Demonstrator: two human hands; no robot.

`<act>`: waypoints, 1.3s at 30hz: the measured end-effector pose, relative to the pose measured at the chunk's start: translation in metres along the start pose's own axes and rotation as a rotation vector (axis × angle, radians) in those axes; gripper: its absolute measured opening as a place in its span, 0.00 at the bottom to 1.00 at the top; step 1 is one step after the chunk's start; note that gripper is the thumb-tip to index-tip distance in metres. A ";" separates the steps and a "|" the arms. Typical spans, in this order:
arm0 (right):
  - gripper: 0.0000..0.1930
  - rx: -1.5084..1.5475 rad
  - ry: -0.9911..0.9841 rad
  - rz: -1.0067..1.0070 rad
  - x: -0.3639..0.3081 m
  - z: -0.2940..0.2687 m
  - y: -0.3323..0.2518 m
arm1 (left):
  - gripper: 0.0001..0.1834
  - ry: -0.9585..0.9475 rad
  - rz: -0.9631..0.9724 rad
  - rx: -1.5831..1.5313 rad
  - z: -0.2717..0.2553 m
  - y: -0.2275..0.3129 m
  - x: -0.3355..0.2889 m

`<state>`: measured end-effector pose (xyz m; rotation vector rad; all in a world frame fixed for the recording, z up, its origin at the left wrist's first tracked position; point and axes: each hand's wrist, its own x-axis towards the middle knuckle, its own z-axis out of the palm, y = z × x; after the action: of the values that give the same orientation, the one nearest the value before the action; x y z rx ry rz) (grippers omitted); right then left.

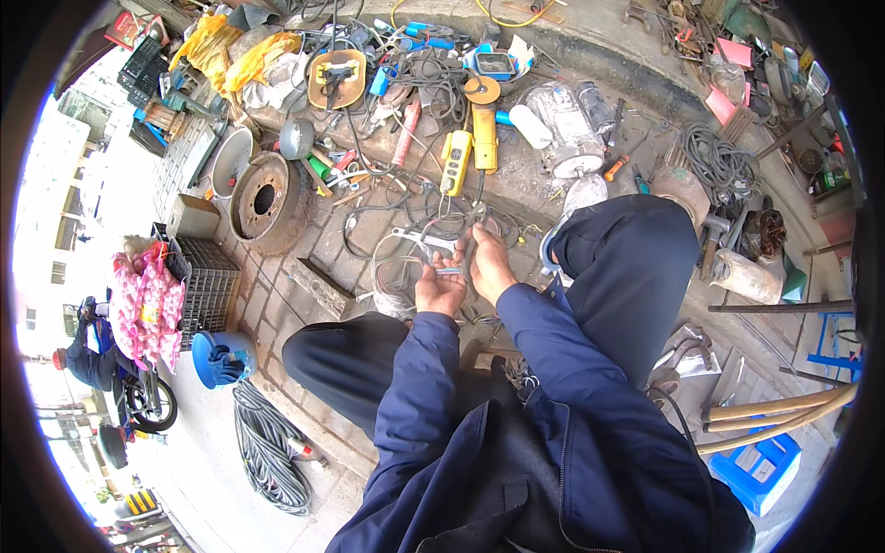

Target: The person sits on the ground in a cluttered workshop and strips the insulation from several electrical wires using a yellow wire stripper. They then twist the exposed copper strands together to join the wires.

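My left hand [442, 291] is palm up with its fingers curled round a small silvery piece [448, 271] whose kind I cannot make out. Close beside it, my right hand [491, 265] is closed, thumb and fingers pinched at a dark cable [479, 210]. Just beyond the left fingers is a flat, silvery wrench-like tool [419, 239]; whether it touches the hand is unclear. Loops of thin pale wire [392, 276] surround both hands. Farther off lie a yellow power strip [454, 162] and a yellow angle grinder [484, 129] with an orange disc.
A rusty wheel rim [267, 203] and a wooden block [320, 286] lie to the left. A grey motor [564, 129] stands at the far right, near a hammer [712, 244] and coiled cable [714, 158]. Cable coil [267, 452], blue bucket [223, 358] and blue stool [761, 470] are nearer.
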<state>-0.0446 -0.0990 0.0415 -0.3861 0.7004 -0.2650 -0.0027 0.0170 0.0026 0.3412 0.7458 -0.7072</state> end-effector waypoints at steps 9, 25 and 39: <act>0.14 -0.171 0.080 0.001 -0.035 0.003 0.041 | 0.11 0.315 0.072 0.316 -0.033 0.028 0.061; 0.15 -0.646 -0.183 -0.114 -0.205 0.005 -0.045 | 0.13 0.592 0.254 0.374 -0.031 0.095 0.127; 0.15 -0.121 -0.175 -0.119 -0.169 0.014 -0.072 | 0.22 -0.208 0.008 0.155 -0.001 0.047 0.076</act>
<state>-0.1672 -0.0991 0.1791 -0.5607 0.5230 -0.2983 0.0690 0.0165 -0.0505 0.4045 0.4932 -0.7819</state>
